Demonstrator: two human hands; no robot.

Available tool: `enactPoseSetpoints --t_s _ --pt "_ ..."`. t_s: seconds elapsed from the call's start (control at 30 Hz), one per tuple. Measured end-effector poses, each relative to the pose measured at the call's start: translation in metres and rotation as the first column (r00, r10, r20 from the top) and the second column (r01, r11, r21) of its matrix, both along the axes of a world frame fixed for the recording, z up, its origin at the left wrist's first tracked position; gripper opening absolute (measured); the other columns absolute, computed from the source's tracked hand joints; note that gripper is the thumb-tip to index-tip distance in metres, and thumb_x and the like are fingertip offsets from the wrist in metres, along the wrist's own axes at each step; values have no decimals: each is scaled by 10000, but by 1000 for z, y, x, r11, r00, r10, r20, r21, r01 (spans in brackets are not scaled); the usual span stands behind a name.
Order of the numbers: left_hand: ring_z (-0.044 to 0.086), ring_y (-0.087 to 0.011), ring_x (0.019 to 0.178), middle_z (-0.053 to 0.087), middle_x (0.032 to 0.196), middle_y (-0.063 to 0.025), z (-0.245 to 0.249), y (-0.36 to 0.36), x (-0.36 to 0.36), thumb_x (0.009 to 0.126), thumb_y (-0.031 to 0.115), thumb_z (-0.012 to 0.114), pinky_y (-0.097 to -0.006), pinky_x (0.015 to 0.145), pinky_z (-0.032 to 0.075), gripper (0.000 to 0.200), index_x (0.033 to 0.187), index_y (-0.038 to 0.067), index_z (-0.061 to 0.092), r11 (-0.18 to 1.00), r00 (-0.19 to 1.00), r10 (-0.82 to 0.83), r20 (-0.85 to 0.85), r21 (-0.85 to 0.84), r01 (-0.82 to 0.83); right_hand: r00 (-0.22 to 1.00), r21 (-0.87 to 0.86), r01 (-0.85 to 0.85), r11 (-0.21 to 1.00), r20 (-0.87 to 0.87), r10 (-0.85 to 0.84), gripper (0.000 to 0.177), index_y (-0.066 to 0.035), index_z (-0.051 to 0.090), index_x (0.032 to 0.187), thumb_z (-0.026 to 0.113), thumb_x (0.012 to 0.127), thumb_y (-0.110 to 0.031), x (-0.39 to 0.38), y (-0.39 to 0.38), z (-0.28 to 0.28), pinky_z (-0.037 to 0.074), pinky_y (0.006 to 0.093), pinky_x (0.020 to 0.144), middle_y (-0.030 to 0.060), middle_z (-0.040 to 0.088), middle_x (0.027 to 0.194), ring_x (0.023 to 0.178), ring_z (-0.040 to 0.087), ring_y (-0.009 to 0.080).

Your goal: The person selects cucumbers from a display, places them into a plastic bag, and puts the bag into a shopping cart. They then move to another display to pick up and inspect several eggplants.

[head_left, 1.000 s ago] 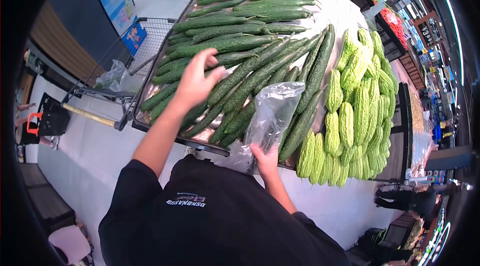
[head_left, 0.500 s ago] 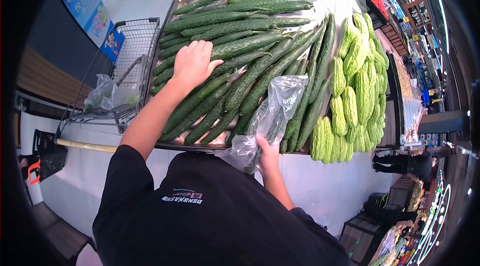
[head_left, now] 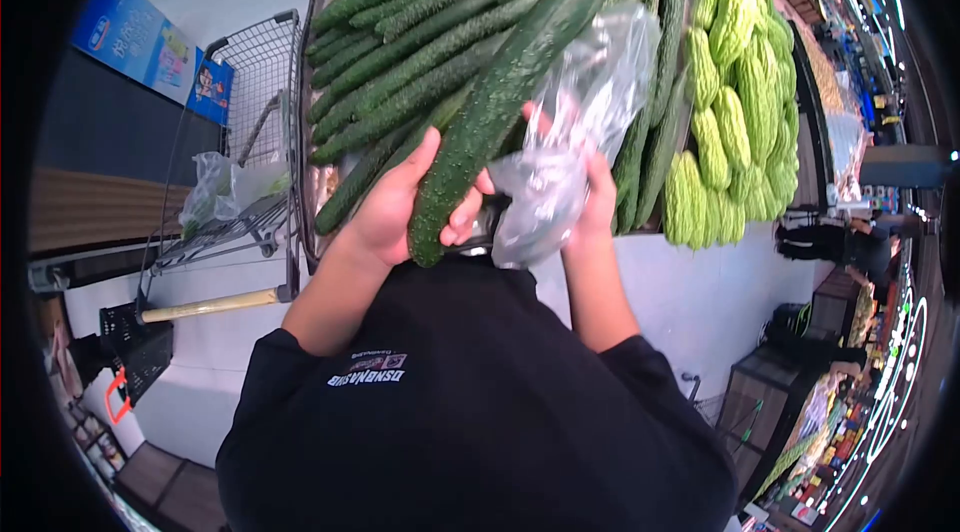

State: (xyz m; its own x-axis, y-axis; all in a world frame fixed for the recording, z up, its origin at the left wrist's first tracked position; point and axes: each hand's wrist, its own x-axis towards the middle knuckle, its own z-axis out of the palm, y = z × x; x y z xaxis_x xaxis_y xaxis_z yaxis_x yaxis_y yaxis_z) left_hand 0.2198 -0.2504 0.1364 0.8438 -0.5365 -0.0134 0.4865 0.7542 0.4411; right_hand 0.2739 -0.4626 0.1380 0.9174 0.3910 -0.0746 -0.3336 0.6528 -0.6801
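My left hand (head_left: 390,207) is wrapped round the lower end of a long, bumpy green cucumber (head_left: 500,97), which slants up and to the right in front of me. My right hand (head_left: 598,200) grips a clear plastic bag (head_left: 545,197) just to the right of it. The bag is crumpled, and whether anything is inside I cannot make out. Behind both hands lies the display of cucumbers (head_left: 400,57), laid side by side. The lifted cucumber and the bag hide part of that pile.
Pale green bitter melons (head_left: 740,122) are stacked at the right of the display. To the left stands a shopping cart (head_left: 262,52) with a bagged green vegetable (head_left: 215,182) in it. A blue sign (head_left: 135,37) is beyond it. A person (head_left: 850,247) stands far right.
My left hand has picked up a cucumber from the pile and brought it towards my chest. My right hand has moved up with the bag, and the view has shifted.
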Motion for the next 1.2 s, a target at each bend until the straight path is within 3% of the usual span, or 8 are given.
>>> enactPoseSetpoints --t_s 0.4,0.73,0.93,1.0,1.03,1.07,1.17,1.2 --pt "620 -249 522 617 685 -182 -4 -28 -17 1028 553 97 -384 705 568 754 1053 -46 554 986 989 -127 -70 96 133 937 366 -334 869 32 347 572 33 461 1364 449 1002 -410 33 12 -7 478 461 998 167 569 1316 1171 569 305" --pt "626 -227 520 626 714 -179 5 -34 -18 1034 542 103 -411 811 554 728 1090 -38 540 960 993 -107 47 266 90 986 346 -124 930 -66 156 565 8 502 1331 446 991 -440 14 11 11 556 476 868 229 623 1180 1048 644 345" --pt "653 -174 735 630 949 -144 -3 -34 -18 1030 428 432 -359 858 520 487 1224 -18 452 898 967 102 235 396 -191 994 372 -99 923 -7 109 480 -35 518 1327 449 1004 -382 20 -9 12 544 487 904 158 603 1273 1118 615 280" --pt "638 -190 872 635 1004 -138 -7 -39 -12 895 337 716 -308 807 506 594 1266 -18 417 499 667 147 730 527 -687 999 234 -37 972 15 34 475 8 524 1297 499 991 -355 19 -4 24 533 457 915 165 616 1249 1085 623 257" --pt "613 -224 995 636 1028 -136 -5 -38 -15 813 286 804 -341 915 465 683 1275 -32 415 461 763 110 637 647 -607 996 26 78 997 37 -79 480 4 519 1303 500 992 -361 18 -3 25 519 447 939 170 615 1249 1095 619 262" --pt "613 -224 995 636 1028 -136 -8 -39 -15 813 286 804 -341 915 465 683 1275 -32 415 462 763 109 637 647 -606 979 -178 197 964 81 -185 484 0 515 1309 500 992 -366 18 0 27 505 437 962 175 615 1248 1105 615 267" --pt "642 -211 858 633 982 -130 -10 -38 -14 863 257 757 -320 805 511 609 1273 -30 409 447 709 145 691 593 -670 992 -105 115 988 59 -109 520 -1 492 1333 500 992 -392 12 1 33 480 423 995 177 616 1243 1132 603 277" --pt "640 -201 773 628 954 -131 -1 -35 -18 898 281 712 -308 732 518 574 1274 -25 405 717 848 158 506 531 -451 999 -7 43 999 23 -43 537 1 484 1342 493 992 -407 12 1 33 480 422 994 177 618 1241 1138 600 280"
